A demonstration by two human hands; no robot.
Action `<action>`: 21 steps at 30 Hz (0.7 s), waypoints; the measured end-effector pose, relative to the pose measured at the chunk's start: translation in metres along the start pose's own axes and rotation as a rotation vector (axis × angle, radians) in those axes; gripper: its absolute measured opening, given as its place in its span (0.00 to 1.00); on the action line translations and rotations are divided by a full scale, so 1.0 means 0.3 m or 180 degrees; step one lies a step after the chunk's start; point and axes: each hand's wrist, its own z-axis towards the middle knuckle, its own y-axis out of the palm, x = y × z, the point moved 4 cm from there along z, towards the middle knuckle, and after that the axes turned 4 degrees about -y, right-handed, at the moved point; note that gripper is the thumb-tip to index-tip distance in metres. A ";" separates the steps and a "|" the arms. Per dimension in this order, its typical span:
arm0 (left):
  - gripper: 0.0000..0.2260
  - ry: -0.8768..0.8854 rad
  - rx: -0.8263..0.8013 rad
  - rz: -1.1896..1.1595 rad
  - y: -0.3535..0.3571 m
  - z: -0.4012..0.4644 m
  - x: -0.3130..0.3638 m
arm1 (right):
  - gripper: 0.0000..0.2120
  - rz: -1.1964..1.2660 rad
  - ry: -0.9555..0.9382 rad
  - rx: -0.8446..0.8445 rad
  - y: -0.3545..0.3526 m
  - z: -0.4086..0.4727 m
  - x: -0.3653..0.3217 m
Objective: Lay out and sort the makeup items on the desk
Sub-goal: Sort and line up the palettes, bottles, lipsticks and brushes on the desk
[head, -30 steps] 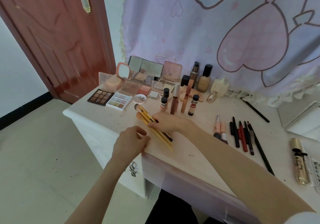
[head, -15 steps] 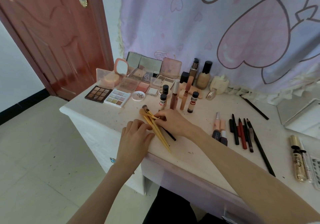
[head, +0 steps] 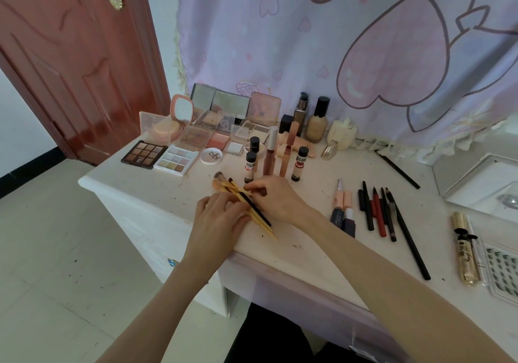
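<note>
A bundle of yellow-handled makeup brushes (head: 262, 224) with one dark-handled brush lies slanted on the pale desk (head: 308, 239), bristles toward the back left. My left hand (head: 217, 218) rests on the bundle's left side, fingers laid over the handles. My right hand (head: 276, 200) is at the bundle's right side and pinches a handle near the brush heads. Eyeshadow palettes (head: 143, 154) and compacts sit at the back left. Lip tubes (head: 270, 151) stand behind the hands.
A row of pencils and liners (head: 378, 209) lies right of my right arm, with two small tubes (head: 343, 208) beside it. A gold tube (head: 464, 246) and a lash tray (head: 501, 270) lie at the far right. A mirror (head: 476, 177) leans back right. Foundation bottles (head: 316, 120) stand by the curtain.
My left hand has come up from the desk's front edge onto the brush handles. The bundle has been drawn together and my right hand has shifted slightly along it.
</note>
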 end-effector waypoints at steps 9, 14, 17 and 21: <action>0.13 0.0594 -0.0158 0.0101 0.022 0.009 0.003 | 0.14 0.0028 -0.0007 0.0516 -0.009 -0.080 0.050; 0.12 0.0502 -0.0207 0.0039 0.023 0.014 0.005 | 0.13 -0.0102 -0.0236 0.0410 -0.007 -0.115 0.037; 0.13 0.0296 -0.0277 -0.0257 0.034 0.011 0.010 | 0.15 -0.0169 -0.0275 0.0211 -0.016 -0.149 0.034; 0.15 0.0080 -0.0327 -0.0529 0.025 -0.002 0.021 | 0.16 -0.0172 -0.0189 0.0033 -0.017 -0.171 0.050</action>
